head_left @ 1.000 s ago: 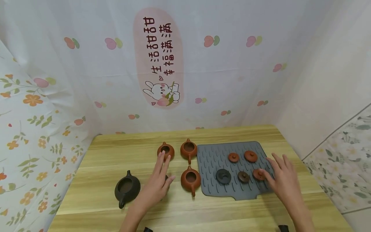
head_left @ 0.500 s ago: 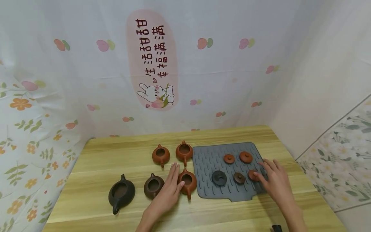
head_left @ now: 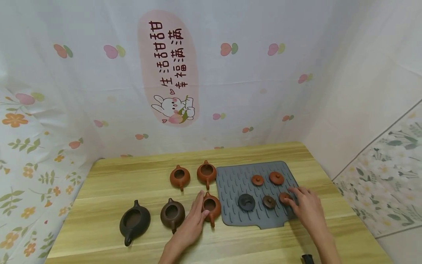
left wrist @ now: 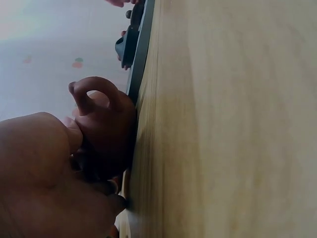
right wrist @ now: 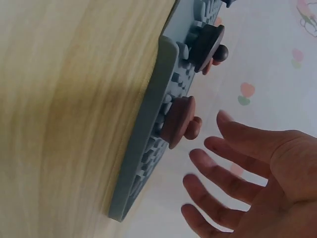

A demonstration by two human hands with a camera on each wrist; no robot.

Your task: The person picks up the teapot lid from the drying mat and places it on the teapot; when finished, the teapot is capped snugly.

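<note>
My left hand (head_left: 191, 226) is at an orange-brown clay teapot (head_left: 215, 206) without its lid. The thumb lies at the teapot's rim and the fingers lie along its left side, gripping it. In the left wrist view the teapot's loop handle (left wrist: 101, 89) rises beside the thumb; the fingertips are partly hidden. My right hand (head_left: 308, 207) hovers over the right side of a grey ridged mat (head_left: 230, 216), fingers spread and slightly bent. Nearest to it is a small reddish lid (right wrist: 179, 121) with a round knob; the right wrist view shows a gap between them.
On the mat lie a black lid (head_left: 246, 202), a brown lid (head_left: 269, 202) and two orange lids (head_left: 257, 180). Left of the mat stand two lidless orange teapots (head_left: 206, 172), a brown teapot (head_left: 173, 215) and a black teapot (head_left: 135, 222). A printed curtain hangs behind the wooden table (head_left: 108, 183).
My left hand has moved right, from over the brown teapot to the front orange teapot, and its thumb has come onto the rim. My right hand stays near the reddish lid. The camera view has shifted.
</note>
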